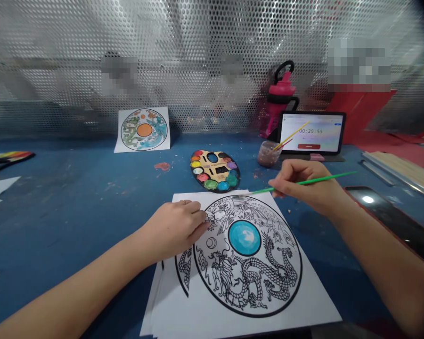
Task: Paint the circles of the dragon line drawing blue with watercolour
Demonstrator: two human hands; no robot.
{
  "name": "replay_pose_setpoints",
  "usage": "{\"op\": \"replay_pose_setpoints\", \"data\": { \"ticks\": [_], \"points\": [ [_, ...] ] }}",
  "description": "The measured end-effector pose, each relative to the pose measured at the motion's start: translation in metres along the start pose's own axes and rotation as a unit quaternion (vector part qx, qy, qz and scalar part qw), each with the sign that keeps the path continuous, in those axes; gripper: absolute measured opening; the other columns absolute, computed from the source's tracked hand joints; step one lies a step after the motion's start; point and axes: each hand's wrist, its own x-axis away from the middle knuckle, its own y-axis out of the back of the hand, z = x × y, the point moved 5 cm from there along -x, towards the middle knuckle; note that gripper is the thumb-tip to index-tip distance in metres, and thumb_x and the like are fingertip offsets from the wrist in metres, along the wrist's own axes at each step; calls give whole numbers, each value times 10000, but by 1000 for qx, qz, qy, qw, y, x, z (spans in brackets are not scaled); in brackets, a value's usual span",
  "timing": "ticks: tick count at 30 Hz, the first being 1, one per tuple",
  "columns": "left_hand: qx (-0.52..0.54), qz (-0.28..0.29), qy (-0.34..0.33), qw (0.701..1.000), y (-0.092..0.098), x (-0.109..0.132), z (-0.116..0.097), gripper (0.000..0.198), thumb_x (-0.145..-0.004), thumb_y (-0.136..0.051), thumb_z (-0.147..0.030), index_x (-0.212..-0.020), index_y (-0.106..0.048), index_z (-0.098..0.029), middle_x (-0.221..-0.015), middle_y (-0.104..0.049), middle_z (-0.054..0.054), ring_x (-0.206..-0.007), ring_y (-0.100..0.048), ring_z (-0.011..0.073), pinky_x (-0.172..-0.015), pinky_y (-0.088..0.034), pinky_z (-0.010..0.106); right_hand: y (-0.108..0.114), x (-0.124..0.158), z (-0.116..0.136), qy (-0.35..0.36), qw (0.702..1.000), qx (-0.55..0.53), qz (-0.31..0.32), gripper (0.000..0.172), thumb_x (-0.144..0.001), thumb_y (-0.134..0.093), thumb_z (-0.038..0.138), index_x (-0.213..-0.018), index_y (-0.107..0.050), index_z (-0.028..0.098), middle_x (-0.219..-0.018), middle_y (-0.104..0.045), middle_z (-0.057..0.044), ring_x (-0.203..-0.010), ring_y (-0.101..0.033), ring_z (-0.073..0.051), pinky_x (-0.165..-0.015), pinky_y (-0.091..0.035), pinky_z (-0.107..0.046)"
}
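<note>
My right hand (300,186) pinches a green paintbrush (325,179), its tip pointing left over the top edge of the coloring page (314,301). Whether the bristles touch the paper, I cannot tell. Black outlines of a dragon and a phoenix fill the page's large circle, and its small centre disc (244,238) is painted blue with a paler patch. With fingers curled together, my left hand (183,225) holds the page at its upper left; its fingertips are partly hidden. Other printed sheets (149,318) lie beneath. Just beyond the page sits a paint palette (215,172) with several colours.
A cup of murky water (268,154) holds brushes beside a tablet (313,134) showing a timer. Behind them stands a pink bottle (277,106). A phone (392,221) lies right, and a painted sample sheet (164,141) leans against the perforated metal wall (198,47).
</note>
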Motion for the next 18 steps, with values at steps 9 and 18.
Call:
{"op": "replay_pose_setpoints", "data": {
  "ticks": [9, 18],
  "points": [
    [12, 9, 11, 1000, -4, 1, 2, 361, -948, -338, -338, -784, -622, -188, -724, -578, 23, -671, -575, 170, -557, -406, 284, -16, 11, -1, 21, 993, 16, 114, 397, -749, -651, 172, -505, -338, 187, -478, -452, 49, -453, -444, -74, -432, -304, -228],
    [13, 7, 9, 1000, -7, 1, 4, 343, -949, -337, -350, -816, -618, -206, -740, -585, 16, -688, -584, 188, -559, -410, 307, -17, 12, 4, 58, 981, 128, 131, 412, -757, -579, 113, -518, -252, 193, -493, -363, 52, -466, -338, -77, -453, -246, -259]
  ]
}}
